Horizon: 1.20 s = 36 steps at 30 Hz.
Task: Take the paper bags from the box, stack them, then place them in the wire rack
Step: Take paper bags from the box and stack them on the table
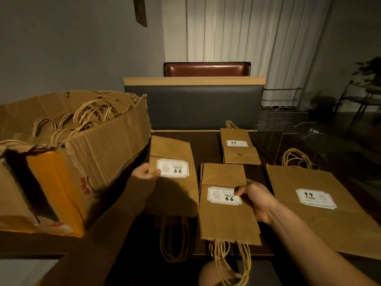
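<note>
Left hand (145,172): our fingers pinch a bag (173,178) by its edge, lifted beside the box (107,145) | right hand (255,200): fingers curled on the stack (226,215), steadying it to receive the bag | worktop (208,145): stacks sorted by size | rack (288,124): far right, holds no bags yet.

I count four lots of paper bags out of the box: one bag (173,176) in my left hand (144,172), one stack (226,203) under my right hand (255,199), one small pile (239,147) further back, and one large pile (321,205) at the right. How many bags lie in each stack I cannot tell. Four white labels show, one on each lot. One cardboard box (82,145) stands on the worktop (206,145), with many more bags inside, too tangled to count. One wire rack (288,124). Two hands, both mine.
</note>
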Each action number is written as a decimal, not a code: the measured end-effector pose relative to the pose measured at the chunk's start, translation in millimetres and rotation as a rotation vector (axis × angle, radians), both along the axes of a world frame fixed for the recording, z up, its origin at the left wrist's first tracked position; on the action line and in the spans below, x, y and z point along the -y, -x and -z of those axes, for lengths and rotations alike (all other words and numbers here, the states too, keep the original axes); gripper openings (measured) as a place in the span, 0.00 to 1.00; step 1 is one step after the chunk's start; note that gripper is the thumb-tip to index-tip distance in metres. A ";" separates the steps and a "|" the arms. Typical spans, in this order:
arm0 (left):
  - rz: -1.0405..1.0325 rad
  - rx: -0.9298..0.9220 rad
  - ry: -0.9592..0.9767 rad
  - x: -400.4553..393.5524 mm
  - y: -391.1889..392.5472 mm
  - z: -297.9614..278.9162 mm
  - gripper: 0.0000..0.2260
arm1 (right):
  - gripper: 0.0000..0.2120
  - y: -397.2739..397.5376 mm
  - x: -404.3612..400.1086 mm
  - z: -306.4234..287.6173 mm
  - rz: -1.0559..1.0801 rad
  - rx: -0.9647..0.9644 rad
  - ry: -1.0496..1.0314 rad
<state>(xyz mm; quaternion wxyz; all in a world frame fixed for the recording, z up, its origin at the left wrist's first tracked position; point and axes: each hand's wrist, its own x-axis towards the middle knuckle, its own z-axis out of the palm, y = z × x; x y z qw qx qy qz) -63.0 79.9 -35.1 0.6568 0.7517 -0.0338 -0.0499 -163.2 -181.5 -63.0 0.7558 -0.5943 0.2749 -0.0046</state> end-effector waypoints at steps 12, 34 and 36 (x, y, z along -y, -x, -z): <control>-0.012 -0.118 -0.085 62.6 27.6 39.3 0.15 | 0.18 -0.6 -4.3 9.2 -0.067 0.033 0.157; 0.570 -0.319 -0.268 75.2 18.7 -23.5 0.18 | 0.12 -2.7 -9.2 7.5 -0.079 0.073 0.150; 0.639 -0.140 -0.556 79.5 30.9 -6.7 0.14 | 0.16 1.8 -6.2 6.4 -0.069 0.099 0.098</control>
